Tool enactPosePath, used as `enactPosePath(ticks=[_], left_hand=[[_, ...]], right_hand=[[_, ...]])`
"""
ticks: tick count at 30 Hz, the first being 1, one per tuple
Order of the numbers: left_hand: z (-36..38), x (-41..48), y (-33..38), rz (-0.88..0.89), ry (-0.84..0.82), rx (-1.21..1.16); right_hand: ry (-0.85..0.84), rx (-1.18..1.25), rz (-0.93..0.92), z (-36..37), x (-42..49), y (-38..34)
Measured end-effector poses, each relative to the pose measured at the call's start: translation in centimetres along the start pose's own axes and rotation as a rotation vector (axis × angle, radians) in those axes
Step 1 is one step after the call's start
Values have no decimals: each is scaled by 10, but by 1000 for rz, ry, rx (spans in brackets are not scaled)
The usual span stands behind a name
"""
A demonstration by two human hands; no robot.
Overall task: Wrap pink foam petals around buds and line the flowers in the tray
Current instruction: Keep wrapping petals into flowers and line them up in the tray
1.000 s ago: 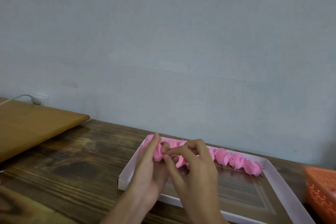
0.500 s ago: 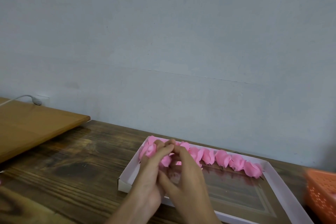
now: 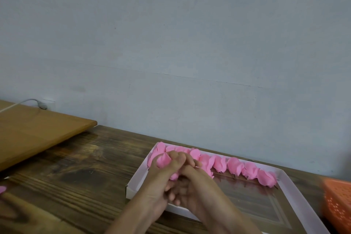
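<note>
The pink foam flower [image 3: 163,160] is held between both hands above the left end of the tray. The left hand [image 3: 159,178] curls round its petals from the side, and the right hand [image 3: 195,180] closes its fingers over the top; the bud inside is hidden. The wrap likely holds best if the petals are pressed snug at the base, then lowered beside the row without knocking it. The shallow white cardboard tray [image 3: 133,193] holds a row of pink foam flowers [image 3: 235,166] along its far wall, each touching the next. At the right, an orange perforated plastic basket [image 3: 338,201] is blurred and its contents cannot be made out. Everything rests on a dark wooden table [image 3: 76,176].
</note>
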State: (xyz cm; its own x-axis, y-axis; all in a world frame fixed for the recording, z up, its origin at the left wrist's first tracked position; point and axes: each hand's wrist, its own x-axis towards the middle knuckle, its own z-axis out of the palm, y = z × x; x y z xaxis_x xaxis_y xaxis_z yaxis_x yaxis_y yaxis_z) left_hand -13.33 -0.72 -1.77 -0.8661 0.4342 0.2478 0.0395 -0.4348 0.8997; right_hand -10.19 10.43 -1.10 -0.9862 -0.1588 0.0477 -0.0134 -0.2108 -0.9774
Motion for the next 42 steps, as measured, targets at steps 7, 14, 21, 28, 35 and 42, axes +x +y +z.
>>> enactPosePath(ticks=[7, 14, 21, 28, 35, 42], left_hand=[[4, 3, 1, 5, 161, -55], [1, 2, -1, -48, 120, 41], [10, 3, 2, 52, 257, -29], [0, 6, 0, 3, 131, 67], [-2, 8, 4, 17, 268, -12], [0, 10, -2, 10, 218, -243]], right_hand=[[22, -59, -303, 6, -1, 14], [0, -78, -66, -4, -4, 7], [12, 35, -261, 7, -2, 16], [-16, -79, -46, -1, -3, 5], [39, 110, -159, 13, -3, 15], [350, -868, -516, -3, -12, 11]])
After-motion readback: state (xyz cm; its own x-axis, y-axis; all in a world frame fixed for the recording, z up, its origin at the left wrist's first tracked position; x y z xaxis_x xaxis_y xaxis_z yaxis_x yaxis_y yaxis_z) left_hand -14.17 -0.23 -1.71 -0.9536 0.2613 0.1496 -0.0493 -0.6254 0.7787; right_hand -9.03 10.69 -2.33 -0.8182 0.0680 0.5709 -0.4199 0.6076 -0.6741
